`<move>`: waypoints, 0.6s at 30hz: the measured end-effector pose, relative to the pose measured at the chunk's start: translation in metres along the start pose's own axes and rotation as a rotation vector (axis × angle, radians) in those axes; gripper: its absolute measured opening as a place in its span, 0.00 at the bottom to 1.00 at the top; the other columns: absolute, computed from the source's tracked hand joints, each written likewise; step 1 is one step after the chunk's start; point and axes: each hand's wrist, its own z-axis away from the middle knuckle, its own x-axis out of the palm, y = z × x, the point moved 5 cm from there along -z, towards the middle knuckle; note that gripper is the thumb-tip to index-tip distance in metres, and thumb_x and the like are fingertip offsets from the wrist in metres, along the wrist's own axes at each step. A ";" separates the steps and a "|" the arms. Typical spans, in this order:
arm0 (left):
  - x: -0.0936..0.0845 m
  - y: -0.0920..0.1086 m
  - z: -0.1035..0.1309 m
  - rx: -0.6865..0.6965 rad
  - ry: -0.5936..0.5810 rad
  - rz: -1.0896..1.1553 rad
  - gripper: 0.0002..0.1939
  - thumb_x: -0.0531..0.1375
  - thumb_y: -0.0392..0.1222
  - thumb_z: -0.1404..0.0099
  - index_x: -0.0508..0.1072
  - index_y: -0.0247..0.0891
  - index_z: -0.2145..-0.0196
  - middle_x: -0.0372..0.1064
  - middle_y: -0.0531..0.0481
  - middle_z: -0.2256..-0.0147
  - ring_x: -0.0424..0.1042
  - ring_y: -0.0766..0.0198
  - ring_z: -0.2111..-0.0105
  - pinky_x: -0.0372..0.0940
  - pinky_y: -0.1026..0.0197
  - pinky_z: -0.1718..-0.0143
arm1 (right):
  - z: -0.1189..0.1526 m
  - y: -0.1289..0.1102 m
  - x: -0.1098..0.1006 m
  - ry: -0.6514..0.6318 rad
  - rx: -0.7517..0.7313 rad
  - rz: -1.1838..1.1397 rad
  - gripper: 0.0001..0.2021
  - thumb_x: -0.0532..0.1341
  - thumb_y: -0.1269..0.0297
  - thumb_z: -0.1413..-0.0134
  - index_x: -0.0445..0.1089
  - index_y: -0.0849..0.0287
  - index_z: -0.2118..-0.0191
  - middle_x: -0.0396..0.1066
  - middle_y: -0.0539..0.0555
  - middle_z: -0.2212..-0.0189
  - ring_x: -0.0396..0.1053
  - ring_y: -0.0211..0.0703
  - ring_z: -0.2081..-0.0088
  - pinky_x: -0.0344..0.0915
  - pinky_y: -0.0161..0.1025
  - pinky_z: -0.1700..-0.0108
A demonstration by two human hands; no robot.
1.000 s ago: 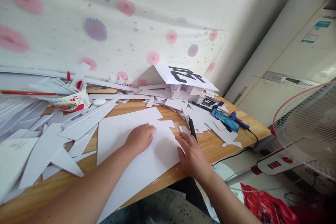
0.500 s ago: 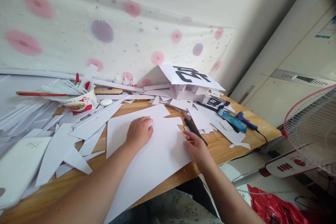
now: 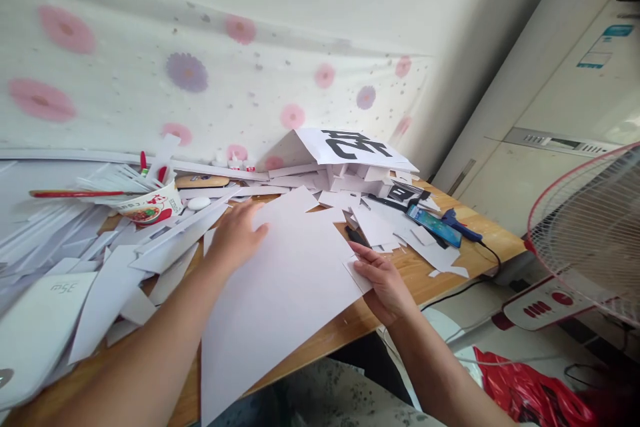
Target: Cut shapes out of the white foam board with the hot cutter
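Observation:
A large white sheet [image 3: 285, 280] with notches cut in its far edge lies tilted over the front of the wooden table, its right side slightly raised. My right hand [image 3: 383, 277] pinches the sheet's right edge between thumb and fingers. At the sheet's left edge is my left hand [image 3: 240, 233], thumb over the top surface and fingers partly hidden beyond the edge. Just past my right hand lies a black-handled tool [image 3: 356, 236], partly covered by the sheet.
Paper scraps [image 3: 113, 293] and a white scale [image 3: 45, 327] cover the left. A paper bowl [image 3: 155, 203] holds strips. A white model [image 3: 350, 177], a phone [image 3: 434, 225] and a blue glue gun [image 3: 461, 225] sit right of centre. A fan [image 3: 590, 240] stands at the right.
The sheet has been lifted and now covers more of the black tool. My left hand has shifted left to its edge, and my right hand has closed on the right edge.

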 end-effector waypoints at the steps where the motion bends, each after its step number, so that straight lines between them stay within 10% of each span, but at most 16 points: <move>1: -0.004 -0.011 -0.004 -0.028 0.005 -0.010 0.27 0.53 0.46 0.36 0.65 0.33 0.41 0.58 0.39 0.38 0.57 0.48 0.38 0.54 0.47 0.38 | 0.002 -0.005 0.000 0.002 -0.014 -0.004 0.22 0.74 0.69 0.66 0.76 0.60 0.58 0.79 0.54 0.66 0.73 0.40 0.71 0.67 0.35 0.67; 11: -0.015 -0.062 0.001 -0.276 0.040 0.306 0.24 0.51 0.54 0.34 0.71 0.35 0.49 0.75 0.50 0.62 0.71 0.60 0.62 0.62 0.63 0.61 | 0.026 -0.055 0.021 -0.088 -0.032 0.107 0.18 0.74 0.64 0.62 0.76 0.59 0.61 0.77 0.52 0.72 0.72 0.39 0.74 0.66 0.34 0.72; 18: -0.031 -0.065 0.006 -0.317 0.247 0.311 0.22 0.53 0.60 0.38 0.68 0.37 0.73 0.60 0.58 0.80 0.60 0.67 0.76 0.53 0.67 0.75 | 0.021 -0.087 0.055 -0.203 -0.092 0.178 0.14 0.72 0.69 0.60 0.75 0.60 0.64 0.75 0.50 0.71 0.70 0.35 0.76 0.66 0.31 0.74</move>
